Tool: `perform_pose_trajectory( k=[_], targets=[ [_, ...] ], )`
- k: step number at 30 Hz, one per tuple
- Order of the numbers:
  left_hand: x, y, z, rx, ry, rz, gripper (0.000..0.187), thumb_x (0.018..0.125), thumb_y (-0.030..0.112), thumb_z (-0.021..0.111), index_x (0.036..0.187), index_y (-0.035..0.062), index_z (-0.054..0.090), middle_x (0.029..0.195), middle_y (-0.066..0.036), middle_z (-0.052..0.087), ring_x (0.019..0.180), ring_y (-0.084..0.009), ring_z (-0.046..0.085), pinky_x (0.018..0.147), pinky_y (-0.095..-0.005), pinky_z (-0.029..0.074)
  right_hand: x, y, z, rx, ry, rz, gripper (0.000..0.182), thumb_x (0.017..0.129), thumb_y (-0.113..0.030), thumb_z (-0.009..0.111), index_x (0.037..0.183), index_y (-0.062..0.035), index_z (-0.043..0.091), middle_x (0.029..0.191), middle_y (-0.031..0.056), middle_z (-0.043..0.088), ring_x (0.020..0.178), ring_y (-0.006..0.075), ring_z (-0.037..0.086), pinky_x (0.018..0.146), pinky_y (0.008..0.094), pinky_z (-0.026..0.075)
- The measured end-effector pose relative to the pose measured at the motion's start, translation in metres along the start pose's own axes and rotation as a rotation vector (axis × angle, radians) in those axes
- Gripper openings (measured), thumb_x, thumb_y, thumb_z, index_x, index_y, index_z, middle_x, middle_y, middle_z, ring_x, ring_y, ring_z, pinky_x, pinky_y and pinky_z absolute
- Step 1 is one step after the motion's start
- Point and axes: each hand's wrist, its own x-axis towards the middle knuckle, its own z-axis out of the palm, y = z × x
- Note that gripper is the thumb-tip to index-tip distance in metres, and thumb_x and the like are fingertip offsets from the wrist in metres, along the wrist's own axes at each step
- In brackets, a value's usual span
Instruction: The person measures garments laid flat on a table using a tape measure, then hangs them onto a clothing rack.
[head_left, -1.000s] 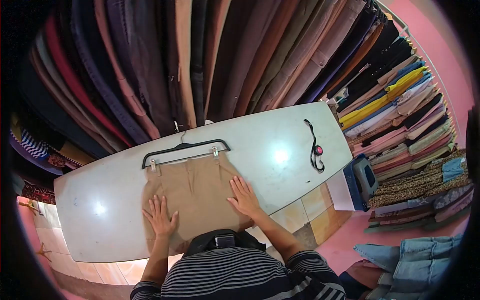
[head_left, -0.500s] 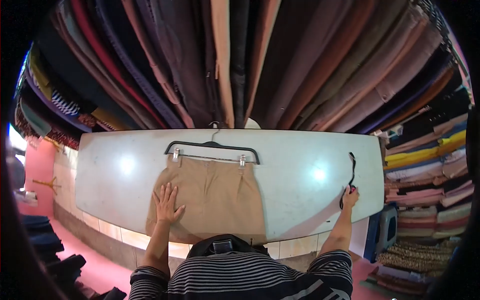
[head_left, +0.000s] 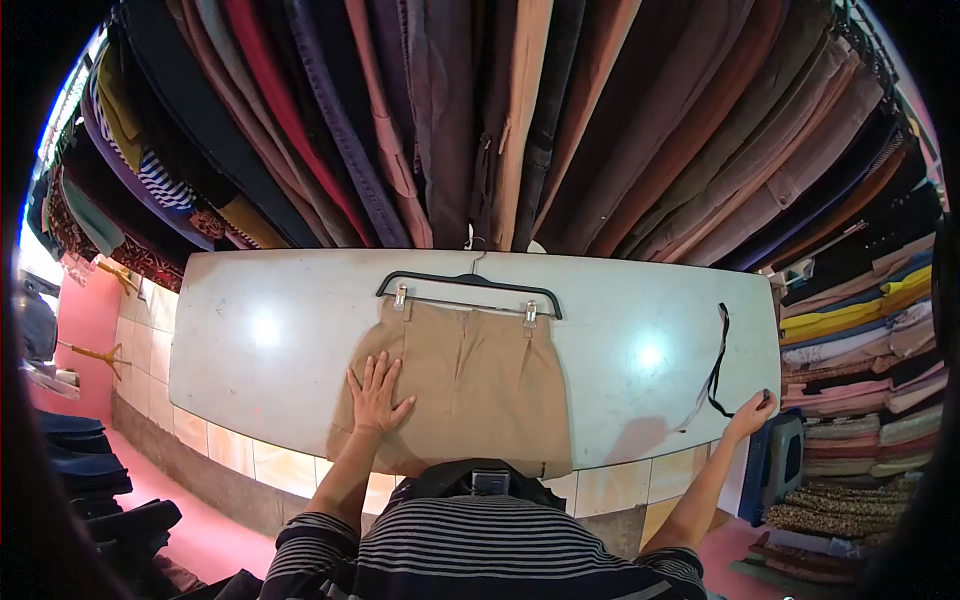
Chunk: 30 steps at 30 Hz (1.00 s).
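Tan shorts or a skirt (head_left: 480,390) lie flat on the white table, clipped by the waistband to a black hanger (head_left: 475,283) with two metal clips. Its hook points at the rack. My left hand (head_left: 377,395) rests on the left part of the garment, palm down and fingers spread. Over the table's right end, my right hand (head_left: 750,412) is closed on a small dark object whose kind I cannot make out. A thin black strap (head_left: 716,370) runs from it in a loop across the tabletop.
Many trousers (head_left: 440,130) hang along the far side of the white table (head_left: 250,290). Folded garments (head_left: 850,340) are stacked at the right, beside a blue-grey plastic item (head_left: 785,450). Dark folded clothes (head_left: 85,460) lie at the lower left, by the pink floor.
My right hand has moved right, to the table's edge, drawing the strap into a wider loop. My left hand stays spread on the garment. The whole view has shifted somewhat.
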Motion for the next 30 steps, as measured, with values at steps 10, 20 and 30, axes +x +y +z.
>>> perform_pose_trajectory(
  k=[10,20,30],
  targets=[
    [-0.019,-0.007,0.005,-0.095,0.060,0.023,0.074,0.075,0.053,0.048,0.135,0.0179,0.025,0.142,-0.008,0.016,0.131,-0.0286,0.012,0.100,-0.0595,0.001,-0.249,-0.166,0.029,0.223,-1.048,-0.165,0.019,0.068,-0.012,0.066,0.081,-0.0058,0.053,0.081,0.0070,0.055,0.073,0.0210,0.053,0.065,0.0312,0.044],
    [-0.050,-0.038,0.001,-0.199,0.094,0.086,0.073,0.074,0.048,0.053,0.134,0.0144,0.027,0.136,-0.011,0.027,0.125,-0.0310,0.024,0.098,-0.0589,0.009,-0.298,-0.183,0.013,-0.031,-1.240,-0.359,0.021,0.064,-0.018,0.065,0.075,-0.0047,0.053,0.125,0.0121,0.046,0.098,0.0324,0.052,0.081,0.0381,0.045],
    [0.025,-0.033,0.011,-0.087,0.260,0.036,0.074,0.078,0.051,0.047,0.133,0.0057,0.026,0.137,-0.010,0.026,0.127,-0.0262,0.024,0.100,-0.0540,0.014,-0.294,-0.228,0.097,0.005,-1.223,-0.388,0.023,0.063,-0.021,0.066,0.074,-0.0052,0.053,0.131,0.0081,0.040,0.090,0.0306,0.057,0.073,0.0385,0.048]
  ],
)
